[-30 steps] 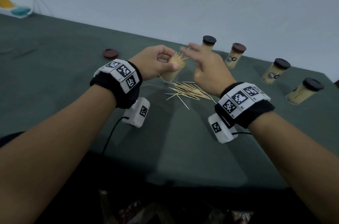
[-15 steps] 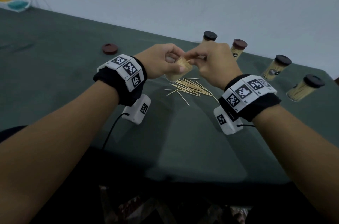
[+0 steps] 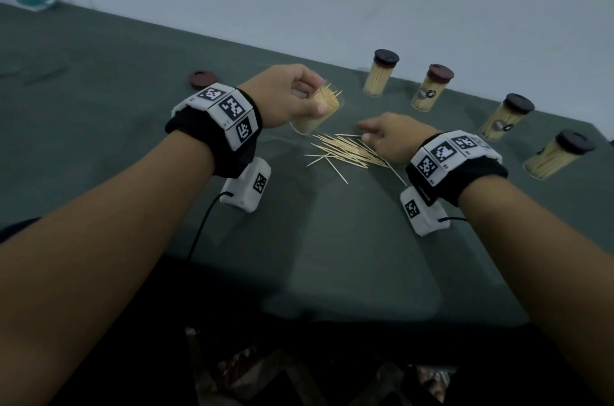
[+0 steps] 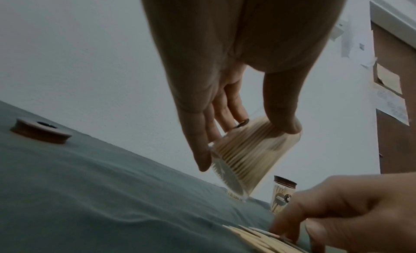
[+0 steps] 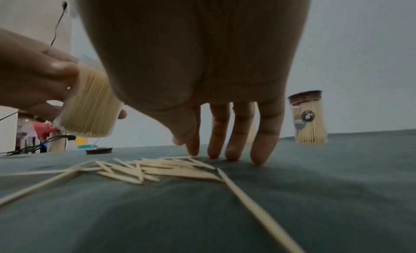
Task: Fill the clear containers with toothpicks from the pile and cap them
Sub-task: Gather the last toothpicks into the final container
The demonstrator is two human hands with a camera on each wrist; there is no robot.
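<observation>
Behind the right hand (image 5: 202,70), one capped toothpick jar (image 5: 251,137) hidden but for a sliver between the fingers. Under the fingertips (image 5: 258,160), grasp on the toothpick pile (image 5: 157,169) impossible to tell. Held container (image 4: 247,159) motion-blurred; mouth hidden by the left hand (image 4: 225,70).

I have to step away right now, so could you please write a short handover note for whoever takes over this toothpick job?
Left hand: grips the open container, tilted, almost full, some toothpicks poking out of its mouth.
Right hand: fingers straight, tips down at the far edge of the toothpick pile, holding nothing that shows.
Done: four capped containers stand filled along the back of the green cloth.
Left: gather the loose pile into the held container, then cap it with the brown lid lying on the cloth beyond the left wrist.
</observation>
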